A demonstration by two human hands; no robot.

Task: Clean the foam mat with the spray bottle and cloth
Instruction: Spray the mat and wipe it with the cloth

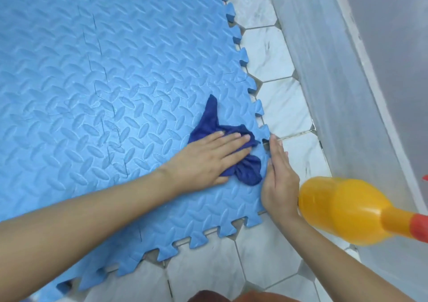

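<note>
My flat left hand [206,160] pressed the navy cloth [231,149] down; my open right hand [279,174], at three o'clock, steadied the foam mat's [92,81] edge.

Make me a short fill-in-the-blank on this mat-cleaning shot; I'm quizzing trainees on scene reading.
1. The left hand presses a dark blue ____ onto the foam mat.
2. The right hand rests at the mat's toothed ____.
3. The spray bottle is ____ in colour.
4. The floor beside the mat is covered in ____.

Missing: cloth; edge; yellow; tiles
</note>
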